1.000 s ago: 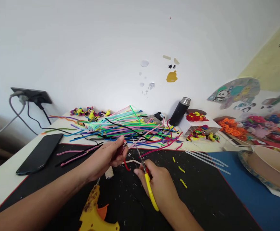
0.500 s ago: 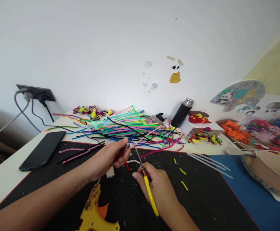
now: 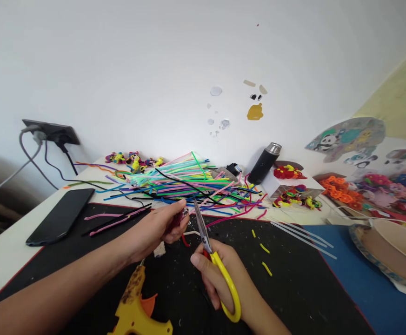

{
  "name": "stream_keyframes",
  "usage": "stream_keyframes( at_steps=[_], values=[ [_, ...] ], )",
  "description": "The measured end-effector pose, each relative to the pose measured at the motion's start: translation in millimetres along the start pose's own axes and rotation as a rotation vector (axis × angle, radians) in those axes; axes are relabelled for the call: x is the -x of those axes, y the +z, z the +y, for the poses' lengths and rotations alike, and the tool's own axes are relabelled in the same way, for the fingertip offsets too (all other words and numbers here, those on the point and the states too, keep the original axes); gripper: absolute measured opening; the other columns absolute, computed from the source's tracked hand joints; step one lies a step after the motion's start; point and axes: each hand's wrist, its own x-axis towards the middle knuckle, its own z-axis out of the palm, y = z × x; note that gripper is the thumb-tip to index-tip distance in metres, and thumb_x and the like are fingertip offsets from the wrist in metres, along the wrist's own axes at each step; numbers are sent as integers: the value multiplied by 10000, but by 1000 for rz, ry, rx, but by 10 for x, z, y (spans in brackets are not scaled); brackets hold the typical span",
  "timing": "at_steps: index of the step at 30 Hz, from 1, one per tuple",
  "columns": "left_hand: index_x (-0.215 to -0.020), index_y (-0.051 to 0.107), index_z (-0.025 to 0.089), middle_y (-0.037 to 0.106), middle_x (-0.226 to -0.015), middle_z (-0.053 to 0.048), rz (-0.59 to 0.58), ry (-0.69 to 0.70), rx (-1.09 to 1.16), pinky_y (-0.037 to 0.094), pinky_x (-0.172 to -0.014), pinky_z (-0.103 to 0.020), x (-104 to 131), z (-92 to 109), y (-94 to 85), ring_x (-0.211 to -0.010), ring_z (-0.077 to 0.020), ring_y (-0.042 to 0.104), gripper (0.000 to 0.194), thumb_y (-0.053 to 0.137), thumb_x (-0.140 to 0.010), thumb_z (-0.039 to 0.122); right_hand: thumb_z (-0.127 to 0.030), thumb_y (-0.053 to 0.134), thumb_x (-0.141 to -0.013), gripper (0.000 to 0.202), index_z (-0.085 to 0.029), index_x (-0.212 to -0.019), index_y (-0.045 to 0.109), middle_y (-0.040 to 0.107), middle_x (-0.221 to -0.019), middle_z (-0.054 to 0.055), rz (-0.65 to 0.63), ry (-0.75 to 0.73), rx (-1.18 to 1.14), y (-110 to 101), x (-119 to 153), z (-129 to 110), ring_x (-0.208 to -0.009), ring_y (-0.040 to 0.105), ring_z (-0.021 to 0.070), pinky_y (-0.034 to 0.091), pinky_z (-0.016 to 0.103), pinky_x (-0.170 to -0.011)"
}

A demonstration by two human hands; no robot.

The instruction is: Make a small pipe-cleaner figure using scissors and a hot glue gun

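A black mat (image 3: 293,302) on the table (image 3: 3,260) lies before the wall (image 3: 136,88). Over it, the left hand (image 3: 164,223) pinches a small, mostly hidden piece (image 3: 183,212); just beside, the right hand (image 3: 225,272) grips scissors (image 3: 203,228), mat stretching right of it to a blue surface (image 3: 359,279).

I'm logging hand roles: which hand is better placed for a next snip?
Probably the right hand: it holds the yellow-handled scissors, blades beside the left hand, which grasps a partly hidden piece.
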Motion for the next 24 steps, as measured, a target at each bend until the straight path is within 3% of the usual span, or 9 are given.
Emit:
stream_keyframes(
  at_steps=[14, 19, 24],
  values=[
    [-659, 469, 211, 332, -605, 55, -25, -18, 18, 131, -544, -312, 2, -14, 0, -561, -124, 191, 618, 549, -940, 755, -727, 687, -886, 519, -227, -884, 550, 442, -396, -119, 13, 11, 28, 0, -9, -23, -287, 373, 86, 285, 164, -318],
    [-670, 488, 203, 352, -615, 52, -18, -24, 21, 131, -549, -311, -1, -47, 6, -564, -123, 206, 616, 535, -954, 748, -592, 686, -928, 385, -222, -883, 592, 481, -479, -95, 115, -8, 234, -18, -12, -40, -328, 462, 99, 306, 176, -346],
    [-676, 488, 203, 359, -617, 56, -25, -38, 27, 134, -542, -302, 11, -24, 44, -557, -118, 200, 614, 545, -939, 755, -433, 648, -954, 237, -218, -854, 639, 563, -557, -49, 282, -197, 498, -46, -26, 1, -429, 520, 110, 357, 204, -467]
  ],
)
